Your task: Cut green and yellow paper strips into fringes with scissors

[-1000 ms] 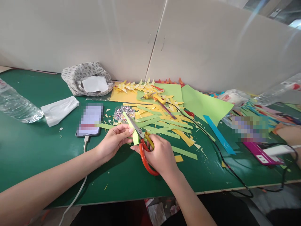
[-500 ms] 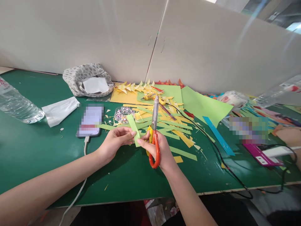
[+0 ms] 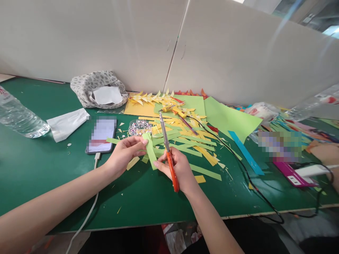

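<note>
A folded light-green paper strip (image 3: 150,152) is pinched near its upper end by the thumb and fingers of my left hand (image 3: 129,151). My right hand (image 3: 177,165) holds scissors (image 3: 171,169) with red handles, their blades closed and pointing up and away. The right thumb and a fingertip also grip the strip's lower end. Loose green paper strips (image 3: 185,150) and yellow ones lie on the table just beyond both hands. A round clear container of small googly eyes (image 3: 140,127) stands behind my left hand.
A charging phone (image 3: 101,135) and a water bottle (image 3: 21,113) are at left. A yellow glue gun (image 3: 173,110) lies behind the strips, its black cord (image 3: 238,162) running right. A magenta power strip (image 3: 292,173) and a person's arm (image 3: 327,153) are at the right.
The scissors have tilted left, with the blade tips swinging left. My left hand has shifted slightly up and left along the strip, while the right fingers hold its lower end.
</note>
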### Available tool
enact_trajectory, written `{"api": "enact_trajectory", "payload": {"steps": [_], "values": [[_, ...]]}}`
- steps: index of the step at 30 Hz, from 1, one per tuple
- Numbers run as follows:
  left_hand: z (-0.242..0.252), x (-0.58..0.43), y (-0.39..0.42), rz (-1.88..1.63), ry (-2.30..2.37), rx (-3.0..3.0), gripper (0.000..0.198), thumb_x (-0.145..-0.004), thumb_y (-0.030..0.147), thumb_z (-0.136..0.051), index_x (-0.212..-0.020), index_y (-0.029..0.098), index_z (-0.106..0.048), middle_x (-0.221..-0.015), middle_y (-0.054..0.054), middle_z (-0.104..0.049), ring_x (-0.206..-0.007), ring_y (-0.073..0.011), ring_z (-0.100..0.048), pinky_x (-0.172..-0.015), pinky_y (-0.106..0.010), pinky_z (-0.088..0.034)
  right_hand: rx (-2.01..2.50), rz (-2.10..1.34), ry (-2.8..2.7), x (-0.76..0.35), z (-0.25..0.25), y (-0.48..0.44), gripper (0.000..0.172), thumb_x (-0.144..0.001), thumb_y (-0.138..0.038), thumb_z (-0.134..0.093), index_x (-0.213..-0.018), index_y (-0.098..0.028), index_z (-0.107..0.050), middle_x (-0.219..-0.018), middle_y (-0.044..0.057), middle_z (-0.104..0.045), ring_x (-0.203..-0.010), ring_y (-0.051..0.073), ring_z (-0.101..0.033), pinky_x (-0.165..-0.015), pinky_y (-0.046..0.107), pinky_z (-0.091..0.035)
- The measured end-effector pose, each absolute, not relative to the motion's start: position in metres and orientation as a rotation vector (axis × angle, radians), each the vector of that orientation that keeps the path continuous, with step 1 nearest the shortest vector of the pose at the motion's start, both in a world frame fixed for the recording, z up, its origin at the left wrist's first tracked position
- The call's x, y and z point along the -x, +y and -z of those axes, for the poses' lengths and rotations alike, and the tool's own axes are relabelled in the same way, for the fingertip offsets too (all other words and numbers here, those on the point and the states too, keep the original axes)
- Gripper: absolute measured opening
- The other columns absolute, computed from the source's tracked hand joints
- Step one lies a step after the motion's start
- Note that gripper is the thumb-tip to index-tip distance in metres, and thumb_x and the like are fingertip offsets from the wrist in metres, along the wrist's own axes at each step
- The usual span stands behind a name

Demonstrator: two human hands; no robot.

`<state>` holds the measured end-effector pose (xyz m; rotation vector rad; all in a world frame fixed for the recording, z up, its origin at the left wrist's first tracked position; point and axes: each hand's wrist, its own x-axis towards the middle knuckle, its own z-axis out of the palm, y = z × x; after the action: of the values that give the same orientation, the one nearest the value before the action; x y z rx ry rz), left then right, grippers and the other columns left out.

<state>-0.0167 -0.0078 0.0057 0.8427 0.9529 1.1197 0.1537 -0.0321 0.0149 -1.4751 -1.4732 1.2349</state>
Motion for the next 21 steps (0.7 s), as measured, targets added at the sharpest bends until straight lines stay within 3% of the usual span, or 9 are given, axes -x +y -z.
{"api": "enact_trajectory", "payload": {"steps": [21], "values": [[-0.0062, 0.0175, -0.0057, -1.155, 1.028, -0.769, 0.017, -0.063, 0.027, -0.074, -0.072, 0.014, -0.067, -0.068, 0.0, -0.061, -0.064, -0.0077, -0.06, -0.066, -0.018, -0.05, 1.44, -1.229, -1.432, -0.1541, -0.0135, -0.0336, 0.028, -0.059, -0.029, -0.069, -0.071, -0.022, -0.044, -0.064, -0.004, -0.059, -0.046, 0.01, -0.049, -0.047, 0.025, -0.042]]}}
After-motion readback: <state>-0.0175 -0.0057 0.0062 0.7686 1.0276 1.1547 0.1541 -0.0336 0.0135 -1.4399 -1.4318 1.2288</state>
